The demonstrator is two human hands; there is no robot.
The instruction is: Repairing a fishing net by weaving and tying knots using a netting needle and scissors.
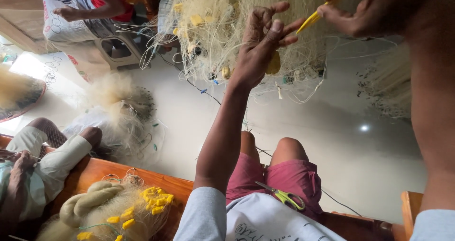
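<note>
The yellow netting needle (310,20), pinched in the right hand (365,9), points down-left, its long axis slanting toward the left hand (260,42), whose fingers (275,11) curl into the hanging fishing net (213,28). Much net hangs loose, so the work looks unfinished. Scissors (284,196) rest on the lap.

my right hand (365,9): top cut by frame edge | yellow needle (310,19): rear end hidden in my fingers | net (213,28): upper part out of frame
</note>
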